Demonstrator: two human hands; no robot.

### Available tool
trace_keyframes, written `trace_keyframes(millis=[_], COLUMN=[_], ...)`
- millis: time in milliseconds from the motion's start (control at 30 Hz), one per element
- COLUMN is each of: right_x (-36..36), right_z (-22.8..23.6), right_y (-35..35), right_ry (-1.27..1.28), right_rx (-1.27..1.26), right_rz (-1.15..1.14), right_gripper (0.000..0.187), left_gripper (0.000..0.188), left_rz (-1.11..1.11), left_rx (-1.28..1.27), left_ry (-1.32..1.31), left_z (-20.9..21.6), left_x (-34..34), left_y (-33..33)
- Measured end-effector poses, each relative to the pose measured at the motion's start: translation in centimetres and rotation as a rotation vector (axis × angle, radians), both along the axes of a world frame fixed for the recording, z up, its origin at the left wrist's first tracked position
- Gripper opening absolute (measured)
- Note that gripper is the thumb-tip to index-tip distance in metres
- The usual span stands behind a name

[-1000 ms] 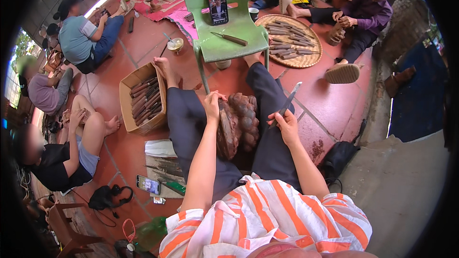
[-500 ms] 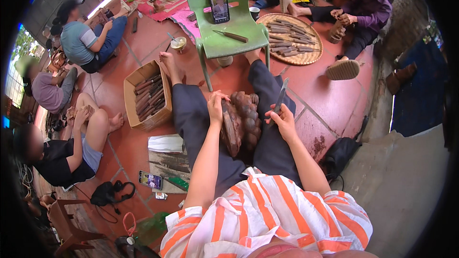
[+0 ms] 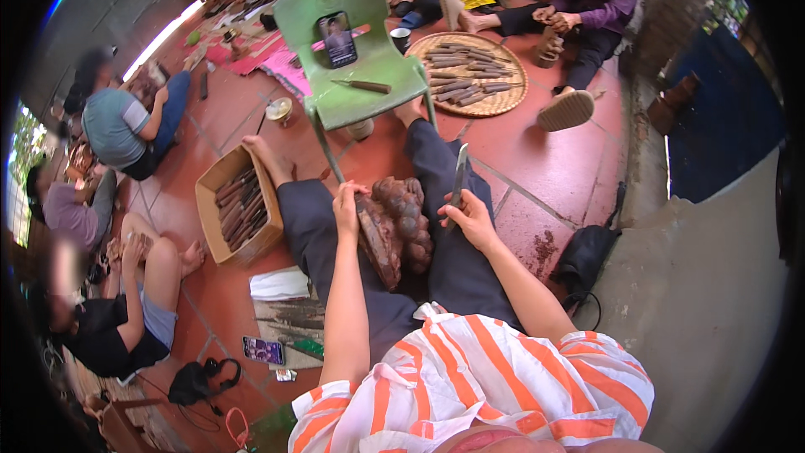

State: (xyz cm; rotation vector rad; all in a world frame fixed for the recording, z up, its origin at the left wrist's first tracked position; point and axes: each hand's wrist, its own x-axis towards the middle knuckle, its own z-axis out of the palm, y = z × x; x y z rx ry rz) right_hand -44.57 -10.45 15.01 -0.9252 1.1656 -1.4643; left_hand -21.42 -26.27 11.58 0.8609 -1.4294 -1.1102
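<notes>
Between my knees stands a reddish-brown wood carving point(image 3: 404, 222), with rounded lumps on one side and a flatter, rougher face on the other. My left hand point(image 3: 347, 210) is closed over the upper left edge of it, steadying it. In my right hand point(image 3: 468, 220) is a knife point(image 3: 460, 169) with a narrow metal blade pointing up and away from me. Its blade is apart from the carving, a little to the right of it. Most of the knife's handle is hidden in my fingers.
A green chair point(image 3: 369, 105) ahead bears a propped phone point(image 3: 337, 39) and another slim tool point(image 3: 362, 85). Tools fill a cardboard box point(image 3: 204, 216) on the left and lie on a round woven tray point(image 3: 513, 101). Several people sit around on the tiled floor.
My view has shifted, so the surroundings sit farther left. The knife's blade now points more upright. Both hands keep their holds on the carving and the knife.
</notes>
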Motion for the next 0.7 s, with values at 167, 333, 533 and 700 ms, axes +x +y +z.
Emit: trace_keyframes(millis=[167,333,533,700], right_x=[-0.7,-0.6,-0.6,0.0], right_z=[-0.6,-0.7,0.2,0.2], right_y=[0.0,0.8,2.6,1.8], right_ry=[-0.018,-0.269,-0.237,-0.215], right_rx=[-0.008,0.007,0.057,0.106], right_rz=[-0.030,0.010,0.050,0.076], right_gripper=[0.025,0.028,0.028,0.029], left_gripper=[0.038,0.024,0.025,0.038], left_rz=[-0.061,-0.039,0.034,0.110], left_rx=[-0.039,0.019,0.121,0.016], left_ry=[-0.026,-0.076,-0.107,-0.309], left_z=[-0.3,-0.2,3.5,2.0], left_x=[-0.1,1.1,0.9,0.8], left_y=[-0.1,-0.5,2.1,3.0])
